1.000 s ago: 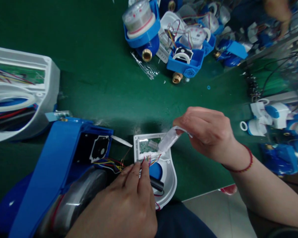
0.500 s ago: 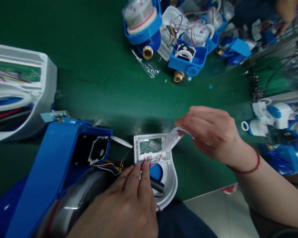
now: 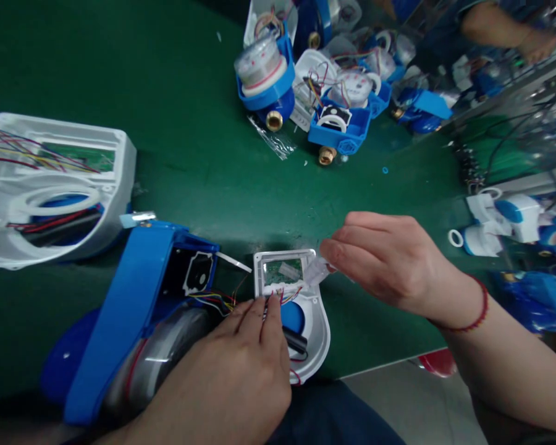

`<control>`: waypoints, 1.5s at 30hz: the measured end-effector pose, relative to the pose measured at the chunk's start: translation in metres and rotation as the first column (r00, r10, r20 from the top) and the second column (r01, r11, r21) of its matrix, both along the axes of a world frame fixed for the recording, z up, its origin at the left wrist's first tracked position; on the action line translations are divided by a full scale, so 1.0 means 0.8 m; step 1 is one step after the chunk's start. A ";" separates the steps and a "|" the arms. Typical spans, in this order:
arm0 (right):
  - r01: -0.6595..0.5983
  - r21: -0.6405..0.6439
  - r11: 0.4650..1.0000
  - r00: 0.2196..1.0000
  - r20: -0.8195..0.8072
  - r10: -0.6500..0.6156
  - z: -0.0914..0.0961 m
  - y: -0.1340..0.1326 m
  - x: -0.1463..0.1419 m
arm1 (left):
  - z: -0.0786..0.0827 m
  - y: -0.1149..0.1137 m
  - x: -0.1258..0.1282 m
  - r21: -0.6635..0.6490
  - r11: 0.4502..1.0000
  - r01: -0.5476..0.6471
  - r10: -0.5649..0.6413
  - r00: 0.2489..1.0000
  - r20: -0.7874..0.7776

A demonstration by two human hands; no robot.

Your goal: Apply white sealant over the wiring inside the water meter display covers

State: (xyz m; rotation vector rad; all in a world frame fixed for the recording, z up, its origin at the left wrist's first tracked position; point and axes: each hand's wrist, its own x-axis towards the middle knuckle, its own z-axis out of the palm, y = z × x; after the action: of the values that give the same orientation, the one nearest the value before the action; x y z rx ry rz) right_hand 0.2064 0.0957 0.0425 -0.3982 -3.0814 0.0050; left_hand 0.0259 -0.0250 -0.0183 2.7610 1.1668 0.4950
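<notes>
My right hand is closed in a pinch on a translucent white plastic piece, whose free end reaches the upper right of an open white plastic housing. The housing's window shows a green circuit board, with white paste-like material along its lower edge. My left hand presses its fingers together over the housing's left edge and the coloured wires; its thumb is hidden. These wires run to a blue water meter lying on its side at the left. A black cylinder sits inside the housing.
A larger-looking white housing with wires and a white ring lies at the left. Several blue meters with brass fittings stand at the back. White parts lie at the right. A co-worker's arm shows at the far right.
The view has shifted, so the left housing and blue meter appear further right. My right hand is slightly closer to the housing, still pinching the translucent piece. My left hand stays on the housing.
</notes>
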 end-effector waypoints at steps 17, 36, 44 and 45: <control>-0.269 -0.963 -0.014 -0.137 0.053 -0.989 -0.073 -0.051 0.054 | -0.053 -0.042 -0.005 0.069 0.990 -0.124 0.128 0.990 -0.057; -0.813 -0.570 -0.123 -0.001 0.212 -0.977 -0.085 -0.064 0.057 | -0.009 0.081 -0.196 0.023 0.868 -0.496 0.485 0.838 -0.250; -0.888 -0.460 -0.012 -0.085 0.188 -0.978 -0.095 -0.034 0.102 | 0.065 0.167 -0.033 -0.090 0.896 -0.434 0.427 0.900 -0.091; -0.889 -0.457 0.002 -0.095 0.180 -0.979 -0.098 -0.033 0.105 | 0.070 0.192 0.000 -0.122 0.898 -0.424 0.419 0.906 -0.062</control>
State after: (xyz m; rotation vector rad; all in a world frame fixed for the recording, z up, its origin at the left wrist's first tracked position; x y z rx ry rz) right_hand 0.2902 0.0696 -0.0357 -0.5910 -0.1179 1.7216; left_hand 0.0255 0.1285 0.0376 2.4093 1.7511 0.3881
